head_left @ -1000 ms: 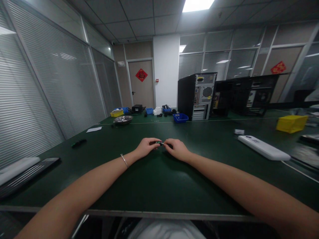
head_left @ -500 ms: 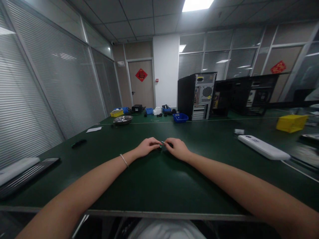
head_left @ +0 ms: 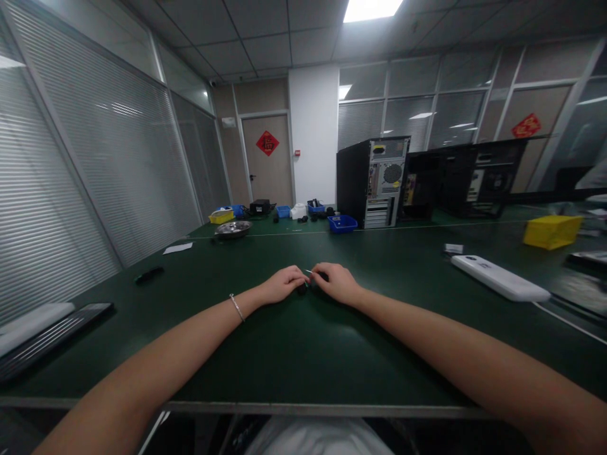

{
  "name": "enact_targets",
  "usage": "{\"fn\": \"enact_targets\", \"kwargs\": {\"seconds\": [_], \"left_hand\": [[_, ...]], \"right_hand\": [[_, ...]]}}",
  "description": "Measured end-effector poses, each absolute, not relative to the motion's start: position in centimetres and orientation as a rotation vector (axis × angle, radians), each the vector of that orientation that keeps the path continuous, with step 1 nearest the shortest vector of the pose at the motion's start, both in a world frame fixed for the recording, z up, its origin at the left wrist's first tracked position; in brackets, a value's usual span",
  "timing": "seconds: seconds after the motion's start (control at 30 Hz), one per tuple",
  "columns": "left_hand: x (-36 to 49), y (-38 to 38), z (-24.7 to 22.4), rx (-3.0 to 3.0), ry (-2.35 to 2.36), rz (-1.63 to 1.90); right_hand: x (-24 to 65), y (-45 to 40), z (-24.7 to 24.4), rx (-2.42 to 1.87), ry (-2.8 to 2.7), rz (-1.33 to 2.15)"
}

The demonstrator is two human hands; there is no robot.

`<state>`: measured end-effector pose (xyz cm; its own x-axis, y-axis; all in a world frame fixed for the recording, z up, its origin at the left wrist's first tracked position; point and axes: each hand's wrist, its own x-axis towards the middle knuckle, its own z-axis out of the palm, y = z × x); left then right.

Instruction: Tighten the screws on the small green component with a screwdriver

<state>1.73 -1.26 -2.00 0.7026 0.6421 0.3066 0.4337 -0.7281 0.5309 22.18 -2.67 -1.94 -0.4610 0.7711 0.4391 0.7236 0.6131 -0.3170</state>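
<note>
1. While the right hand [head_left: 336, 282] keeps nearly the same place as a second ago, the left hand [head_left: 284, 284] has rolled over, its fingers now bent downward.
2. The left hand is drawn in narrow around a small dark piece [head_left: 302, 289], which sits under its fingertips, just above or on the counter [head_left: 294, 360]; I cannot tell which.
3. A second ago that piece was higher, level with the tool, and showed green; now it looks mostly dark, and its details are too small to read.
4. The right hand is closed around a thin tool with a dark handle [head_left: 324, 276]; its bright tip points left, above the piece, and appears apart from it, whereas earlier the two met in line.
5. The metal bowl [head_left: 233, 229] and the white device [head_left: 500, 278] lie unmoved on the counter, well apart from both hands.
</note>
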Motion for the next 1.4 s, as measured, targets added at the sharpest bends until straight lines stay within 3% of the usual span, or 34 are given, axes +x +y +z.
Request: {"fn": "enact_targets", "kwargs": {"seconds": [0.43, 0.8, 1.4], "left_hand": [[1.9, -1.2, -2.1, 2.462, 0.949, 0.763], [1.8, -2.1, -1.5, 2.448, 1.099, 0.643], [1.4, -1.6, -1.7, 2.419, 0.973, 0.693]], "right_hand": [[22.4, -2.4, -2.0, -1.182, -2.294, 0.144], [23.0, -2.4, -1.1, -1.158, -2.489, 0.241], [22.8, -2.6, -1.2, -1.17, -2.51, 0.185]]}}
